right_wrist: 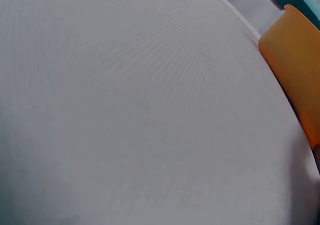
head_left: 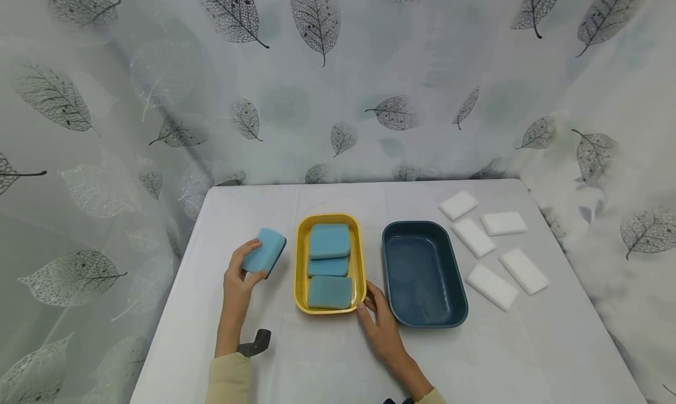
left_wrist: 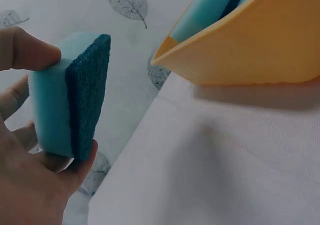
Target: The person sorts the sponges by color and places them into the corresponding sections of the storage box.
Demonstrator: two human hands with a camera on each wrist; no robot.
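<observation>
Blue sponge [head_left: 264, 251] gripped in left hand [head_left: 237, 278], yellow tray [head_left: 301, 263] holding three sponges [head_left: 329, 240], right hand [head_left: 381, 323] fingers touching tray

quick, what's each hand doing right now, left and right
Left hand: grips a blue sponge, lifted beside the yellow tray.
Right hand: fingers touch the yellow tray's near right corner; open.

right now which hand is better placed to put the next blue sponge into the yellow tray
Left. The left hand already grips a blue sponge just left of the yellow tray, which holds three sponges. The right hand rests against the tray's near right corner, probably steadying it, and holds no sponge.
</observation>
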